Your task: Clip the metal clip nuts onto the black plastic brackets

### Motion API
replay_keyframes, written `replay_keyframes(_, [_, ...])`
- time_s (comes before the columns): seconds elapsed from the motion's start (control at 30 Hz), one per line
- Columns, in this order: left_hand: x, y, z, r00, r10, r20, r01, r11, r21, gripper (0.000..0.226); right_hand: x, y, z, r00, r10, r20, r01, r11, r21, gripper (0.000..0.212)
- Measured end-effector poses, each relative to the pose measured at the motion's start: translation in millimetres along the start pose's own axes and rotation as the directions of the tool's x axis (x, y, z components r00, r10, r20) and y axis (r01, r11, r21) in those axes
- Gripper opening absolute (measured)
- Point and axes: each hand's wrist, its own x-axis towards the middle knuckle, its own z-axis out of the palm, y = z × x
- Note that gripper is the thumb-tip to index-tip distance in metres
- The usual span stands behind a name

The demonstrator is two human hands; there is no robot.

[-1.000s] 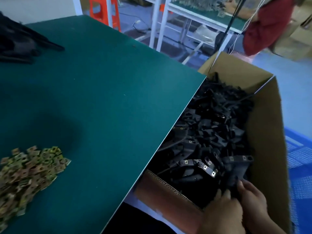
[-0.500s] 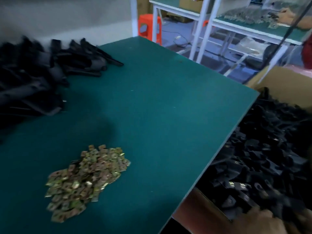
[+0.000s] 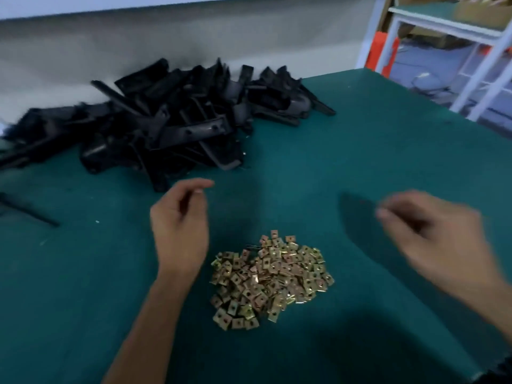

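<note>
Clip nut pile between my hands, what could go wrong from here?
1. The clip nuts lie loose in a heap; a sweep of the blurred, moving right hand could scatter them.
2. The black brackets are tangled; the left hand pulling one might drag others along.
3. Both hands look empty, so no part is yet picked up.

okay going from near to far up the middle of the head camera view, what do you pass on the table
pile of metal clip nuts → bare green table top → heap of black plastic brackets → grey wall

Bare green table (image 3: 346, 151) between bracket heap (image 3: 171, 126) and clip-nut pile (image 3: 270, 281)
</note>
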Motion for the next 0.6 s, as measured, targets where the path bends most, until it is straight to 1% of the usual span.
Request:
replay_keyframes(0.03, [0.7,-8.9,-4.5,0.999,-0.015,-0.048,0.016,1.000,0.016,0.029,30.8,-17.8,18.5,0.997,-0.022,0.069,0.020,0.999,0.038,0.011])
replay_keyframes(0.07, [2.5,-15.3,-6.6,0.995,-0.043,-0.088,0.046,0.999,0.029,0.029,59.8,-24.8,47.5,0.981,-0.125,0.148,0.118,0.991,0.057,0.020])
replay_keyframes(0.1, [5.5,-22.5,-11.2,0.993,-0.057,-0.106,0.059,0.998,0.016,0.029,83.9,-37.9,74.0,0.955,-0.176,0.238,0.159,0.983,0.088,0.030])
replay_keyframes(0.13, [7.8,-27.1,-13.5,0.993,-0.061,-0.103,0.062,0.998,0.007,0.028,105.2,-47.2,101.0,0.937,-0.190,0.294,0.158,0.979,0.129,0.039])
replay_keyframes(0.17, [9.6,-31.4,-13.6,0.995,-0.054,-0.078,0.055,0.999,0.001,0.027,123.1,-56.9,120.8,0.919,-0.189,0.347,0.154,0.980,0.128,0.047])
replay_keyframes(0.23, [9.8,-31.3,-9.5,0.999,-0.033,-0.020,0.034,0.999,0.030,0.025,152.3,-65.0,155.0,0.885,-0.188,0.425,0.181,0.982,0.058,0.059])
replay_keyframes(0.27, [9.5,-30.7,-8.2,1.000,-0.029,-0.010,0.029,0.998,0.047,0.025,163.7,-67.5,169.5,0.877,-0.186,0.443,0.213,0.977,-0.012,0.058])
replay_keyframes(0.3, [10.0,-30.6,-7.6,0.999,-0.034,-0.014,0.035,0.998,0.054,0.026,171.4,-69.5,178.6,0.872,-0.170,0.458,0.231,0.969,-0.081,0.052])
replay_keyframes(0.4, [11.7,-28.3,-8.8,0.995,-0.089,-0.036,0.090,0.995,0.039,0.027,183.0,-67.7,188.9,0.857,-0.282,0.432,0.412,0.878,-0.243,0.022])
replay_keyframes(0.47, [11.9,-28.5,-7.9,0.994,-0.100,-0.031,0.102,0.994,0.048,0.027,182.4,-62.8,189.4,0.845,-0.351,0.404,0.490,0.811,-0.320,0.017])
replay_keyframes(0.5, [11.3,-28.7,-7.2,0.995,-0.100,-0.019,0.101,0.994,0.052,0.026,181.8,-61.3,189.2,0.861,-0.332,0.385,0.465,0.820,-0.333,0.018])
replay_keyframes(0.53, [11.2,-27.8,-6.3,0.995,-0.100,-0.009,0.100,0.993,0.059,0.026,181.5,-60.2,189.6,0.885,-0.298,0.359,0.419,0.844,-0.333,0.025])
replay_keyframes(0.6, [11.4,-26.7,-5.3,0.996,-0.094,0.002,0.094,0.993,0.075,0.026,182.9,-60.8,190.7,0.927,-0.122,0.355,0.237,0.924,-0.301,0.054])
